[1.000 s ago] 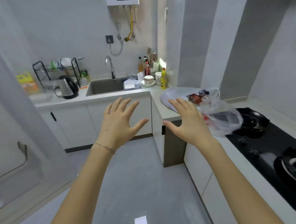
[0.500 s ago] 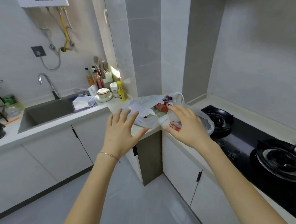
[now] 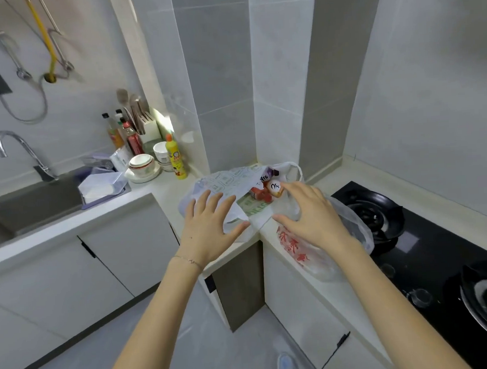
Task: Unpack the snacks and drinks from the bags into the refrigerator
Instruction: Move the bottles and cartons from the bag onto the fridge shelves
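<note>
On the counter corner: a thin white plastic bag with pale green print [image 3: 225, 182] lies on the left, and a clear plastic bag with red characters [image 3: 296, 249] on the right.
Snacks: red packets [image 3: 261, 193] and a round orange-and-white pack [image 3: 275, 187] show at the open mouth.
Left hand [image 3: 208, 228]: fingers straight and spread over the white bag, holding nothing.
Right hand [image 3: 311, 211]: fingers apart over the clear bag, forefinger just beside the round pack, holding nothing.
Step in hand: probably opening the bags. One hand should pin the rim while the other lifts the packs, because thin film slides.
Around: pale counter [image 3: 164, 194]; black gas hob [image 3: 409, 240] near right.
Hidden: the refrigerator is out of view. Deeper contents, any drinks and palm contact are unclear.
</note>
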The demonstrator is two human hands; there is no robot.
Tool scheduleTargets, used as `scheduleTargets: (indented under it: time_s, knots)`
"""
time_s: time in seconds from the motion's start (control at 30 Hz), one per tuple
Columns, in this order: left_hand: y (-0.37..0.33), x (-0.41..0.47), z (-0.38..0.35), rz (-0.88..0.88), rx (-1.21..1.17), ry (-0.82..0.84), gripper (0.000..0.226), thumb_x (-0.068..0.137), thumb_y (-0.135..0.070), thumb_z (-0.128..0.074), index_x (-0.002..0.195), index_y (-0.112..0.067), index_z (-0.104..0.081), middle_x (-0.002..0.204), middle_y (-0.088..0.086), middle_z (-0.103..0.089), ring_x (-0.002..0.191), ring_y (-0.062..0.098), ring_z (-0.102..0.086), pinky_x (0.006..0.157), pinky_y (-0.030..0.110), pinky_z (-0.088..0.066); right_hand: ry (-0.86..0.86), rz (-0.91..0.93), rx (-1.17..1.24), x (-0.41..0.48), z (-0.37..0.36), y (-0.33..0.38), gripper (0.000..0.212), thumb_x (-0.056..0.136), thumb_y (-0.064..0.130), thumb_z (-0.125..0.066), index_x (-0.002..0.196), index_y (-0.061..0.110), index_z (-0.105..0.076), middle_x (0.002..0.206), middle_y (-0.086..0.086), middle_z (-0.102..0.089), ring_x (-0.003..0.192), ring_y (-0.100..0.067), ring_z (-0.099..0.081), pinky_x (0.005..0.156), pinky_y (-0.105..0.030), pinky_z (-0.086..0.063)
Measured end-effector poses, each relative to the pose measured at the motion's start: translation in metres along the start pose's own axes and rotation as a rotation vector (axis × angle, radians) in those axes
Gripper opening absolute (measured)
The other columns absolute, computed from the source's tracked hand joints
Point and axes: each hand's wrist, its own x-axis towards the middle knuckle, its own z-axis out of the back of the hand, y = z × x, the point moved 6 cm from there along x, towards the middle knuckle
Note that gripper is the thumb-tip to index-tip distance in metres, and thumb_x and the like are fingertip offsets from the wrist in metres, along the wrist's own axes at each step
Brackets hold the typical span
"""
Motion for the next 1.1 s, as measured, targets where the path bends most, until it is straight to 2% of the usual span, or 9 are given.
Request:
scheduleTargets:
  time_s: [0.2,0.33,0.6,0.67,0.83,0.97,1.1]
  knots:
    - [0.016,0.094,-0.054,0.033,0.024,0.039,0.088,0.077,-0.078,-0.008,0.147,-0.032,-0.034,0.154,0.0,-0.034,0.147,0.027,-0.017,0.118,0.045,-0.009,0.063,0.013,-0.021,0.093,-0.031,-0.043,0.072,0.085,0.056,-0.059,0.148,0.032,-0.031,0.15,0.007,-0.034,0.139,-0.018,-0.028,0.111,-0.041,-0.029]
    - [0.03,0.137,-0.083,0.078,0.001,0.061,0.095,0.075,-0.084,0.0,0.147,-0.031,-0.036,0.153,0.002,-0.035,0.146,0.029,-0.019,0.119,0.047,-0.01,0.109,0.024,-0.017,0.149,-0.052,-0.067,0.076,0.083,0.058,-0.06,0.148,0.031,-0.031,0.151,0.007,-0.035,0.138,-0.018,-0.03,0.11,-0.044,-0.033]
    - [0.059,0.195,-0.139,0.093,-0.044,0.159,0.083,0.083,-0.076,-0.011,0.145,-0.028,-0.041,0.149,0.005,-0.041,0.143,0.033,-0.026,0.116,0.05,-0.018,0.206,-0.034,-0.019,0.21,-0.106,-0.1,0.074,0.085,0.054,-0.061,0.149,0.03,-0.03,0.152,0.005,-0.033,0.137,-0.02,-0.03,0.109,-0.042,-0.032]
    - [0.067,0.213,-0.148,0.087,-0.052,0.152,0.088,0.083,-0.078,-0.004,0.144,-0.027,-0.042,0.147,0.007,-0.044,0.141,0.034,-0.03,0.115,0.051,-0.019,0.217,-0.052,-0.025,0.223,-0.122,-0.108,0.075,0.085,0.053,-0.062,0.149,0.028,-0.031,0.151,0.004,-0.034,0.136,-0.021,-0.031,0.108,-0.041,-0.032]
    - [0.081,0.246,-0.171,0.011,-0.038,0.194,0.1,0.076,-0.081,0.011,0.149,-0.029,-0.032,0.154,0.006,-0.034,0.145,0.031,-0.021,0.117,0.048,-0.01,0.269,-0.133,-0.007,0.243,-0.162,-0.125,0.077,0.083,0.053,-0.064,0.148,0.027,-0.031,0.152,0.003,-0.033,0.139,-0.021,-0.029,0.11,-0.04,-0.032]
    - [0.088,0.27,-0.194,-0.045,-0.027,0.269,0.091,0.076,-0.074,0.0,0.151,-0.03,-0.027,0.157,0.005,-0.026,0.147,0.03,-0.015,0.119,0.047,-0.006,0.263,-0.202,0.004,0.256,-0.182,-0.135,0.076,0.084,0.051,-0.062,0.149,0.027,-0.03,0.152,0.002,-0.033,0.139,-0.022,-0.028,0.111,-0.042,-0.032]
    - [0.084,0.283,-0.213,-0.095,-0.072,0.279,0.09,0.077,-0.074,-0.007,0.15,-0.027,-0.032,0.156,0.007,-0.028,0.146,0.031,-0.016,0.118,0.049,-0.006,0.227,-0.247,0.007,0.261,-0.19,-0.143,0.077,0.083,0.053,-0.062,0.149,0.028,-0.029,0.152,0.003,-0.032,0.14,-0.02,-0.028,0.112,-0.041,-0.031]
